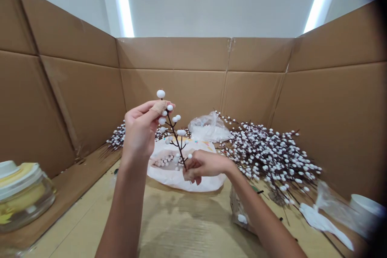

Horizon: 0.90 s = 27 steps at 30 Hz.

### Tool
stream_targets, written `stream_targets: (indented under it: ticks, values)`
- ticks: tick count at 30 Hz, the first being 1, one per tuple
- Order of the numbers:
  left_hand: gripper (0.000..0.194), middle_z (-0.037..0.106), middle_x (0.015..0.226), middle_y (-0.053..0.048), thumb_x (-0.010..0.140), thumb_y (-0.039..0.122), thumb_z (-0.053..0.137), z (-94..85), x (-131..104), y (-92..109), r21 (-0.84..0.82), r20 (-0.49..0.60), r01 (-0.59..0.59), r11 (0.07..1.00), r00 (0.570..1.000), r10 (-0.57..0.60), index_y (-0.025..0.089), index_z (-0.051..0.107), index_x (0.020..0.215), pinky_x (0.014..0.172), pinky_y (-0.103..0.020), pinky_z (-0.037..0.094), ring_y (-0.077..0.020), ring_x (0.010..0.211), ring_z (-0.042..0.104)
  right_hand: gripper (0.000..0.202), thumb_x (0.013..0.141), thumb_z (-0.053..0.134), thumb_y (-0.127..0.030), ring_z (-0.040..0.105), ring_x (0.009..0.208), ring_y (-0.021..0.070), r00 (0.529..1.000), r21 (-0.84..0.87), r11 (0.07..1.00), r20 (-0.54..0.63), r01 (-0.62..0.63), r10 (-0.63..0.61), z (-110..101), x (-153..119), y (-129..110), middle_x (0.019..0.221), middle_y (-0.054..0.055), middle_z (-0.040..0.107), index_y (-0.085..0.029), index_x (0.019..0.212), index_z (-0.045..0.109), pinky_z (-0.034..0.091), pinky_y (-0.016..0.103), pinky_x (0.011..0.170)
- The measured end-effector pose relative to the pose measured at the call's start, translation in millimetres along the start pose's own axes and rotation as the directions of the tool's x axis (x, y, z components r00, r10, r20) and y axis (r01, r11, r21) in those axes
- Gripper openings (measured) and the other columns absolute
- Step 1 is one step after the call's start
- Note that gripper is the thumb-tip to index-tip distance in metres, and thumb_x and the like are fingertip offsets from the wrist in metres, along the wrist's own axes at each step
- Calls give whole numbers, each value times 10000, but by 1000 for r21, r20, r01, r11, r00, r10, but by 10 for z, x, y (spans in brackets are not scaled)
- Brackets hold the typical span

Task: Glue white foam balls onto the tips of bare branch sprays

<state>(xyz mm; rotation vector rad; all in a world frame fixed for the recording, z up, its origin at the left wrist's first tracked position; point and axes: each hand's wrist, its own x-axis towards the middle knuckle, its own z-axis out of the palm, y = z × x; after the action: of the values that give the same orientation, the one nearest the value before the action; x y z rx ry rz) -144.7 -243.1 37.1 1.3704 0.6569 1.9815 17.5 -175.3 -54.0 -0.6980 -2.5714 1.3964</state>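
Observation:
Up in front of me, tilted, is an artificial berry branch (175,133) with a dark brown stem and white berries. My left hand (146,119) pinches it near the top, just under the uppermost berry; a tan strip wraps the thumb. Lower down, the fingers of my right hand (202,166) close round the bottom of the stem. Behind the hands lies a white plastic bag (193,185), with loose white berries (165,161) in its opening.
A big heap of white-berried branches (266,153) lies at right, near a white glove (325,221) and a white cup (367,205). A clear bag of white berries (208,129) stands at the back. A glass jar (27,197) is at left. Cardboard walls (172,54) enclose the table.

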Motion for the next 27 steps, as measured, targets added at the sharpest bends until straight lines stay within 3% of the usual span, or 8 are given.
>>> stream_targets:
  ticks: [5, 9, 13, 15, 19, 22, 24, 27]
  values:
    - [155, 715, 797, -75, 714, 272, 704, -153, 62, 49, -9, 3, 21, 1000, 1000, -21, 122, 731, 742, 751, -300, 530, -168, 739, 654, 306, 789, 632, -411, 561, 483, 78, 988, 92, 990, -123, 108, -96, 117, 140, 12, 578, -6, 591, -120, 697, 629, 447, 198, 498]
    - [242, 722, 958, -121, 728, 364, 684, -313, 106, 70, -41, -24, 79, 996, 997, -80, 134, 704, 796, 1022, -431, 409, -284, 1067, 631, 350, 781, 646, -459, 549, 470, 79, 957, 190, 969, -272, 158, -103, 174, 224, 30, 574, 8, 611, -115, 719, 660, 417, 205, 484]
    - [258, 687, 1068, -104, 727, 388, 692, -545, 109, 201, -61, -129, 0, 998, 992, -8, 174, 668, 868, 1062, -482, 351, -299, 1141, 591, 341, 726, 704, -442, 521, 455, 74, 900, 399, 891, -435, 216, -23, 183, 482, 14, 579, 15, 614, -105, 688, 663, 405, 212, 473]
    - [196, 684, 1049, -78, 730, 339, 705, -668, 89, 303, -93, -221, -91, 991, 973, 69, 191, 648, 846, 1039, -464, 384, -272, 1098, 613, 315, 735, 698, -420, 517, 476, 69, 878, 451, 861, -478, 237, 9, 135, 718, -56, 605, 9, 609, -113, 688, 645, 421, 209, 487]
    - [114, 688, 857, -20, 722, 144, 689, -863, 39, 460, -152, -412, -282, 947, 889, 199, 181, 582, 735, 949, -397, 452, -193, 897, 667, 256, 862, 577, -334, 520, 530, 53, 859, 513, 820, -509, 251, 55, -60, 1383, -316, 649, 0, 589, -120, 722, 600, 433, 183, 530]
    - [137, 669, 769, -1, 707, 99, 688, -949, 17, 505, -169, -448, -325, 931, 866, 221, 159, 566, 714, 850, -348, 484, -168, 795, 672, 234, 911, 522, -289, 530, 561, 62, 873, 547, 823, -464, 152, 147, -195, 1967, -462, 697, 13, 590, -97, 811, 610, 459, 199, 556]
    - [125, 659, 754, 6, 709, 102, 696, -984, 7, 524, -172, -450, -321, 931, 866, 216, 151, 582, 726, 798, -316, 499, -156, 768, 673, 239, 912, 534, -330, 611, 744, 120, 878, 563, 825, -421, 55, 229, -237, 2337, -472, 919, 41, 632, -120, 1006, 599, 528, 284, 663]
    - [96, 652, 730, 18, 727, 91, 677, -1024, -12, 567, -177, -461, -325, 929, 861, 214, 150, 602, 720, 757, -284, 519, -137, 739, 673, 326, 902, 551, -333, 614, 976, 193, 863, 577, 814, -380, -61, 333, -230, 2788, -376, 1157, 83, 595, -152, 1173, 552, 535, 397, 817]
